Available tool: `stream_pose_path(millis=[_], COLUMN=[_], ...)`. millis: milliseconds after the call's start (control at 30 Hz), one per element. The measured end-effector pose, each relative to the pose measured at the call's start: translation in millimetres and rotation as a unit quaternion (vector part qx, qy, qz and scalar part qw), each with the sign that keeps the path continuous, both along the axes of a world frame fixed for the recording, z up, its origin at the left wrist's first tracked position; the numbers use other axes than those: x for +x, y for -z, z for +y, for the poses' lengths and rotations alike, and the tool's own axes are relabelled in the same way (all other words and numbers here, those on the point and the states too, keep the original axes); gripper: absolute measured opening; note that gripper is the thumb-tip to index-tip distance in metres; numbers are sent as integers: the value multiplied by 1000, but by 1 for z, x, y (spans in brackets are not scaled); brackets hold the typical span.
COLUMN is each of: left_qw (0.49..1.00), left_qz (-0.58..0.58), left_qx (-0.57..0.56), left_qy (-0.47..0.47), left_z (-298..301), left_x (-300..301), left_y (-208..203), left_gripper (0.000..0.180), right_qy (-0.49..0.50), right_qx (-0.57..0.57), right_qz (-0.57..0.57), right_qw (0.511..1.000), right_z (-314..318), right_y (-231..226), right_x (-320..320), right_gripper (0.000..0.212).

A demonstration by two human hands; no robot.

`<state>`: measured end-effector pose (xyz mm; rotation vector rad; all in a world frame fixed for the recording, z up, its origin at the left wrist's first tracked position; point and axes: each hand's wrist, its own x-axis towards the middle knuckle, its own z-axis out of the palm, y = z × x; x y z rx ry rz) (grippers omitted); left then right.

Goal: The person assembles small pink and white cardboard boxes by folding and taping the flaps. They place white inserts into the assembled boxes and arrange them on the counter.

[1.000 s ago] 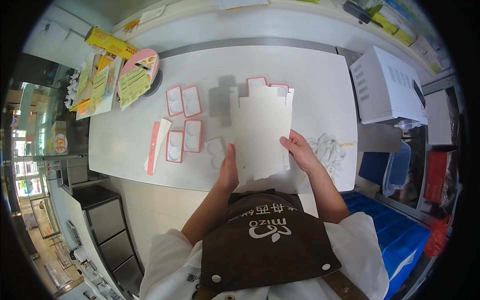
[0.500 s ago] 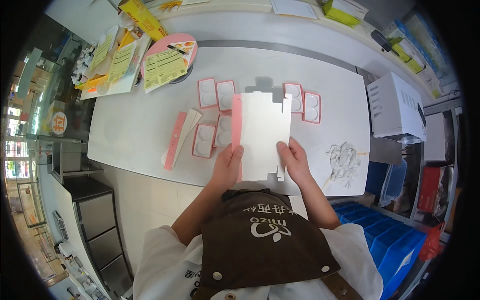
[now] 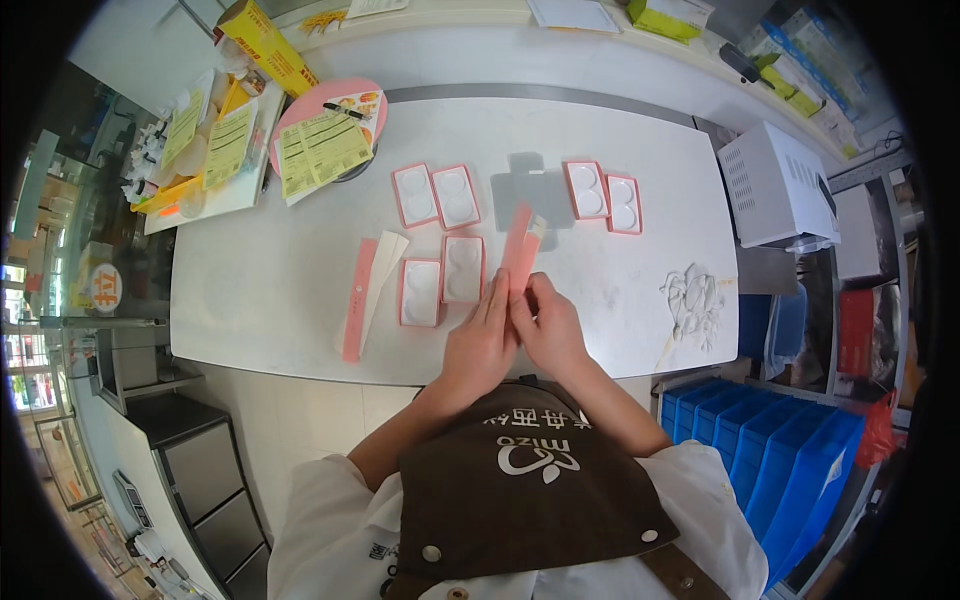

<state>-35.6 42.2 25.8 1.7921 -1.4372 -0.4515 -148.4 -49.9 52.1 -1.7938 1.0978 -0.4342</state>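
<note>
Both my hands press together on a folded pink card sheet (image 3: 519,248) held edge-up over the white table (image 3: 250,290). My left hand (image 3: 480,342) lies flat against its left face and my right hand (image 3: 545,325) against its right face. Several pink-rimmed trays with round white hollows lie around it: a pair (image 3: 441,280) just left of my hands, a pair (image 3: 435,195) farther back, and a pair (image 3: 603,196) at the back right. A flat pink and white card stack (image 3: 366,290) rests to the left.
A pink round tray with yellow leaflets (image 3: 322,140) sits at the back left, beside more leaflets and a yellow box (image 3: 262,45). A white machine (image 3: 775,185) stands at the right. A crumpled clear wrapper (image 3: 690,295) lies near the right edge. Blue crates (image 3: 770,450) stand below.
The wide white card sheet I held open flat has been folded shut into a narrow pink strip between my palms, and my hands have come together. My view has shifted.
</note>
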Motion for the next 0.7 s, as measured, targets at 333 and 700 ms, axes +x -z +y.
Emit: stream_pose_path(millis=[333,700], left_qw=[971,785], left_qz=[-118,222], left_qx=[68,432], left_qy=[196,384], left_z=[20,9], left_x=[52,80], left_y=[-33,-2], left_gripper=[28,40], right_qy=[-384,-393], right_qx=[-39,213], right_qz=[121,121], right_qw=[915,886], right_z=[1,-10], right_y=[25,30], right_x=[-43,-44], right_gripper=[25,41])
